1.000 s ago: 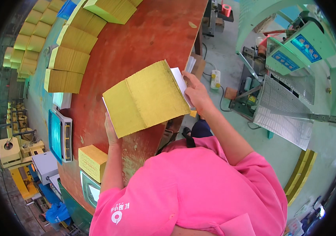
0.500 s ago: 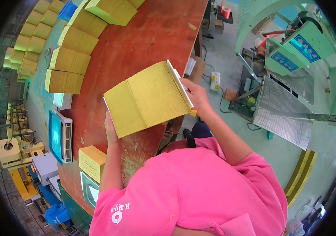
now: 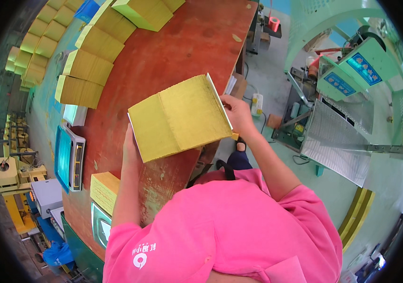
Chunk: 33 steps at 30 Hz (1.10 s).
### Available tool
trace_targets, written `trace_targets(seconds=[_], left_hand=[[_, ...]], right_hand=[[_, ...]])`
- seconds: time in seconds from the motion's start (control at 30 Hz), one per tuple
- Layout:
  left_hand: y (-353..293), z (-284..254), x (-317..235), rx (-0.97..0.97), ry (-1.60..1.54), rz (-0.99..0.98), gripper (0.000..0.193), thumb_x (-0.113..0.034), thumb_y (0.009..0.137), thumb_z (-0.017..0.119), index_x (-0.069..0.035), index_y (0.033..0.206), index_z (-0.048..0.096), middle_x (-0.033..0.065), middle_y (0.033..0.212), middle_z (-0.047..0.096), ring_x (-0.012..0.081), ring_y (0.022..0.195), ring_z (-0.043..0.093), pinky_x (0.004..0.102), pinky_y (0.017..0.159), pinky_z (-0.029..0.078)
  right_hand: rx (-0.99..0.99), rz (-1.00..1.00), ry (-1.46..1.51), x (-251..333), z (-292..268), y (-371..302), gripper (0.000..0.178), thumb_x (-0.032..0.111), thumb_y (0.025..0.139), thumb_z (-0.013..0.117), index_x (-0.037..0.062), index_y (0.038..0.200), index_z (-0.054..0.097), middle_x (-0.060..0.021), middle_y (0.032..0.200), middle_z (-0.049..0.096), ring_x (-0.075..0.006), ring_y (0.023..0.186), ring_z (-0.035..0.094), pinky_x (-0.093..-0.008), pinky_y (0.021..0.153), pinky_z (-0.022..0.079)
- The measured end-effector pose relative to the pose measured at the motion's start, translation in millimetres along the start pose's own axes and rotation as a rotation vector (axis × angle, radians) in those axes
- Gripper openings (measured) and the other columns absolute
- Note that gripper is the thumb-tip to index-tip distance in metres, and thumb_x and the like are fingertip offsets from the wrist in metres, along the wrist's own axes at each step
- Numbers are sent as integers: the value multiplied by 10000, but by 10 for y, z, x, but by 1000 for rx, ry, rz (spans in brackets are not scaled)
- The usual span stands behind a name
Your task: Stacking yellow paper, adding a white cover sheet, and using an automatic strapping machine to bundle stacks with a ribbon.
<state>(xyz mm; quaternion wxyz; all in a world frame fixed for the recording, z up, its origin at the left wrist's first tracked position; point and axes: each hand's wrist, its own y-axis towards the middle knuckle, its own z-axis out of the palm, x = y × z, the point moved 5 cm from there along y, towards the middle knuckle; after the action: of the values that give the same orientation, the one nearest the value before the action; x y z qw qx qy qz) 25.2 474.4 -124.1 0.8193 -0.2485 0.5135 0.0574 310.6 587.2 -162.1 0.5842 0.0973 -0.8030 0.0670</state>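
A thick block of yellow paper sheets (image 3: 182,118) is held tilted above the red table, its ridged sheet edges toward me. My left hand (image 3: 130,145) presses against its left end, with the fingers partly hidden behind. At the right end my right hand (image 3: 237,114) grips a thin white board (image 3: 219,100) against the block. Some of its fingers are out of sight behind that board. A narrow white edge also shows along the block's left side.
Yellow paper stacks (image 3: 83,70) line the left side of the red table (image 3: 163,56). A teal-topped scale-like device (image 3: 69,158) and another yellow block (image 3: 104,187) sit nearer me. Right of the table stands a green machine (image 3: 352,70); a white power strip (image 3: 257,104) lies on the floor.
The paper block has shifted slightly rightward in view and turned a little. The white board at its right end now lies closer against it. Both hands still hold the block.
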Motion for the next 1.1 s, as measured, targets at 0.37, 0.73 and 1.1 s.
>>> trace_targets(seconds=[0.37,0.73,1.1], left_hand=[[55,202,245,-30,346,33,442,-401,998,454,-30,1217,557,41,1046,631,137,905,631,294,749,522],[-429,2016,1671,316,429,373,401,-359,1013,430,-47,1261,472,80,1171,529,199,1090,544,369,904,461],[-1282,5138,3996,813,391,171,470,-357,1010,448,-28,1345,475,75,1329,529,217,1246,470,380,1047,354]], right_hand=[[64,94,156,148,-223,-189,362,269,975,484,48,1242,591,-98,1085,682,-162,1007,616,-296,899,461],[-228,85,628,-826,-2266,-1654,360,105,970,423,19,1298,543,-26,1241,570,-123,1159,497,-260,1000,374],[-684,-7,680,-2518,-5560,-2908,349,2,865,433,-25,1161,616,-92,1215,612,-153,1089,569,-262,934,428]])
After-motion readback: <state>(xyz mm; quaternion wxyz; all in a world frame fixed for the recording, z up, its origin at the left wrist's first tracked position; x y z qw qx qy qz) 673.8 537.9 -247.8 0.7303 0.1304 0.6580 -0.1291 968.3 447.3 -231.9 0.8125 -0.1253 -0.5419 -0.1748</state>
